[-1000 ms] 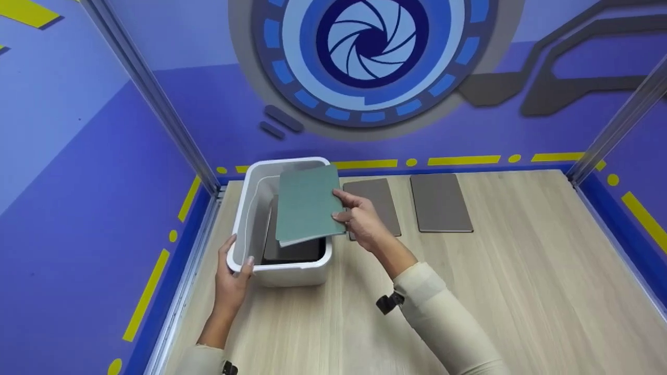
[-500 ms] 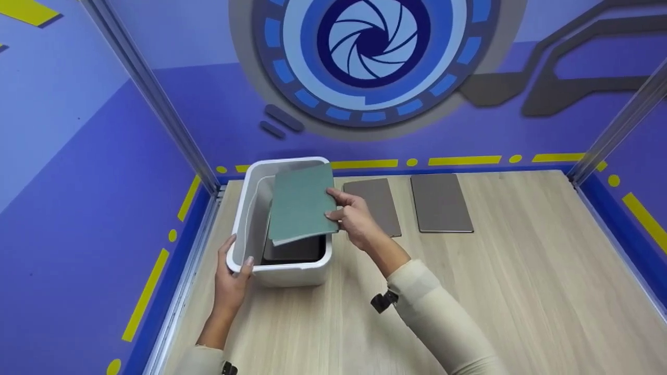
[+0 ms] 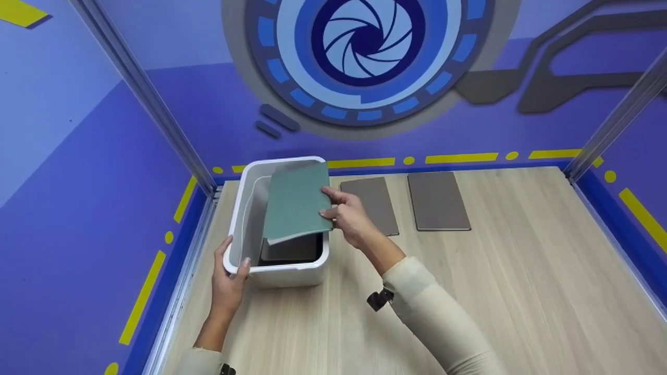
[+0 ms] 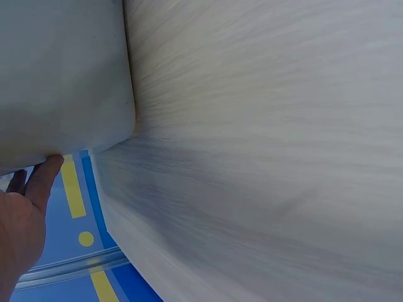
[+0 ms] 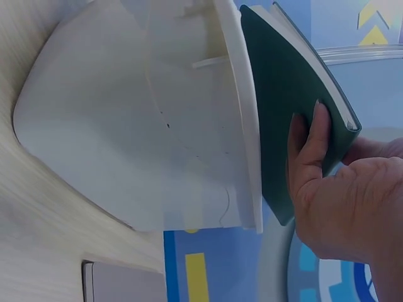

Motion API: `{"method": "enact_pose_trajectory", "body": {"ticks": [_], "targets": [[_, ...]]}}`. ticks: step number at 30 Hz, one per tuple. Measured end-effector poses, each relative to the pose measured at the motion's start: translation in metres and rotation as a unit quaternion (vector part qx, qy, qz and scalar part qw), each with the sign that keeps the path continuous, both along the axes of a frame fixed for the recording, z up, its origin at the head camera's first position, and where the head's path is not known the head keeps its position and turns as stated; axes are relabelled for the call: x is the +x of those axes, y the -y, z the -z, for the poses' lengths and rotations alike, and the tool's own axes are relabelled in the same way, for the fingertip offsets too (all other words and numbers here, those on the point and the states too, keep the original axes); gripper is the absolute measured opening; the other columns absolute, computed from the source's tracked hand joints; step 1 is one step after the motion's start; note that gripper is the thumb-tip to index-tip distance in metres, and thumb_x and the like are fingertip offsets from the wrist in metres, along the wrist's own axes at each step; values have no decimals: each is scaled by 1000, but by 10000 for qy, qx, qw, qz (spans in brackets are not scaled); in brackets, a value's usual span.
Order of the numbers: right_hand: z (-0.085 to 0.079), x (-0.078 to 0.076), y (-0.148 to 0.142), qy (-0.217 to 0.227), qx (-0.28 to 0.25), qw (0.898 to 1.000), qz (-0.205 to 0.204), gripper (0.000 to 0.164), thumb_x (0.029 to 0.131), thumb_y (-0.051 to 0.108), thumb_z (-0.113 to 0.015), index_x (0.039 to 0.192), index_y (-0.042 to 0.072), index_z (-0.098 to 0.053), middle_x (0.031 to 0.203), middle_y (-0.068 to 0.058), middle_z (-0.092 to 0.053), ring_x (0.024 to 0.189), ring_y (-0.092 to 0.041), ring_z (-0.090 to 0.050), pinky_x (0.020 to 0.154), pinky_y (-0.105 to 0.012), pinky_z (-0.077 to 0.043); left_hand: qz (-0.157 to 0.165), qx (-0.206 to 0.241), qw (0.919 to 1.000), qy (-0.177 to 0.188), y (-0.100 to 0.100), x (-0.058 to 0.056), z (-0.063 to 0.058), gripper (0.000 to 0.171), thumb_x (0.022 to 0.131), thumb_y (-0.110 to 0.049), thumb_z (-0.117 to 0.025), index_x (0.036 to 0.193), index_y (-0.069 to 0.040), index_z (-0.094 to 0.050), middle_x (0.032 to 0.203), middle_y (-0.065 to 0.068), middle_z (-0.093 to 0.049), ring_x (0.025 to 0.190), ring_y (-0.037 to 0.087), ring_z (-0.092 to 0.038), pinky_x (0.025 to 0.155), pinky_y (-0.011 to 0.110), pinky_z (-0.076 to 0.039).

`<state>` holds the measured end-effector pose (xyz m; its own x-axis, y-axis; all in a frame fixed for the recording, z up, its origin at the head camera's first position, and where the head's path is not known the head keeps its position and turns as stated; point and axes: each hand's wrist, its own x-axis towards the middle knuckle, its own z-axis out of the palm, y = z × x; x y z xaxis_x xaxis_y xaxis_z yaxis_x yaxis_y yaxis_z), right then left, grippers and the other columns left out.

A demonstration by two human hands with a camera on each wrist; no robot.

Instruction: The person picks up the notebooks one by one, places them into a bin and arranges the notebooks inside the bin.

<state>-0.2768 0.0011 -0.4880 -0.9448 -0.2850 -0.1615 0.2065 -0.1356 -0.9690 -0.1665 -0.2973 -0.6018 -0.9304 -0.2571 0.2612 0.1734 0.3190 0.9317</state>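
Observation:
In the head view my right hand (image 3: 351, 219) pinches a green notebook (image 3: 297, 200) by its right edge, thumb on top. The notebook hangs slightly tilted over the opening of a white plastic bin (image 3: 292, 277). Seen from the right wrist, the notebook (image 5: 277, 100) stands just above the bin's rim, with its fingers spread along the underside. My left hand (image 3: 227, 284) grips the bin's near left corner, thumb over the rim. Inside the bin lies a dark, flat, notebook-like item (image 3: 292, 251), partly covered from view by the green notebook.
Two grey-brown notebooks lie on the wooden table (image 3: 521, 271) right of the bin: a nearer one (image 3: 376, 200) partly behind my right hand, and another (image 3: 439, 200) farther right. Blue printed walls (image 3: 172, 114) with metal corner posts enclose the table.
My right hand has carried the green notebook a little to the left, farther over the bin. The left hand keeps its grip on the rim.

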Motion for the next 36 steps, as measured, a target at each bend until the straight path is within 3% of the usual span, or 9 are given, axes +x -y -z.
{"method": "enact_pose_trajectory", "body": {"ticks": [7,15,18,23,27,30,36], "targets": [[0,-1,4,40,47,10000,17,71,94,-5,-61,162,6,-45,164,-23,-46,141,-32,-56,108,-49,-56,17,8,9999,-99,-2,-2,1,71,100,-11,-65,165,-17,-36,163,13,-46,125,25,-52,90,14,-49],[-1,-2,13,85,10,9999,74,74,92,-5,-64,162,4,-43,167,-22,-44,151,-35,-47,116,-53,-49,1,23,9999,-167,-2,-6,0,72,99,-10,-65,164,-18,-37,165,13,-45,129,21,-52,94,12,-47],[-1,-3,19,65,70,9999,57,72,94,-5,-63,163,4,-43,168,-21,-42,153,-35,-45,118,-52,-48,25,27,9998,-174,-2,-5,0,72,99,-10,-65,164,-17,-37,159,15,-49,116,14,-58,86,13,-50],[-6,-3,27,-61,505,9969,-605,72,104,4,-57,169,5,-26,176,-22,-27,160,-35,-34,122,-52,-42,70,75,9998,-187,-1,-4,-1,72,99,-9,-64,164,-17,-37,132,19,-57,83,6,-60,68,19,-52],[-16,6,22,-345,1127,9873,-1062,66,109,15,-52,170,10,-27,178,-18,-23,165,-36,-23,129,-58,-30,52,-21,10000,-72,-1,-3,-2,72,99,-10,-65,165,-18,-35,141,17,-56,96,7,-60,72,20,-52],[-20,12,12,-616,1271,9846,-1029,59,109,17,-53,166,11,-40,173,-17,-36,160,-38,-35,127,-59,-35,15,-87,10000,23,-1,-1,-1,72,100,-11,-65,165,-19,-35,152,14,-51,105,8,-58,74,19,-52],[-19,10,-20,-589,798,9927,-689,52,108,15,-57,159,8,-51,149,-22,-62,132,-36,-66,107,-45,-57,-45,-147,9998,84,0,0,0,72,100,-13,-64,165,-21,-35,153,13,-52,105,8,-59,75,19,-53]]}}
